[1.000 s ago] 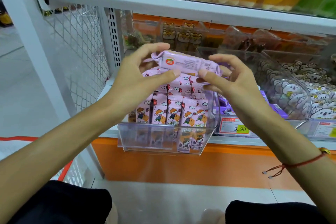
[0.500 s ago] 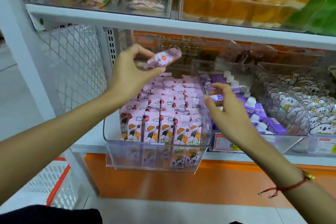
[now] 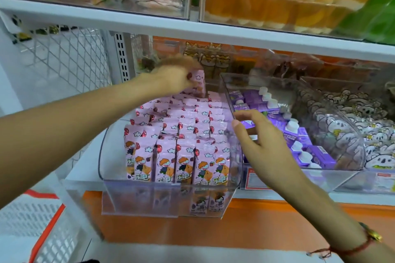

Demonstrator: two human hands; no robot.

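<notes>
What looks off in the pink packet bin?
Two pink packets at the front right of the clear bin sit lower than their row, seemingly slipped into the front lip. Left hand holds one more packet at the back.

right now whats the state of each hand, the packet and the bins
clear bin, juts past the shelf edge, nearly full
stocked packets, upright in rows
pink packet, roughly upright over the back row, held
left hand, grips the pink packet, blurred
right hand, open, fingers spread by the clear bin's right wall, contact unclear
purple cartons, lying in the next bin
</notes>
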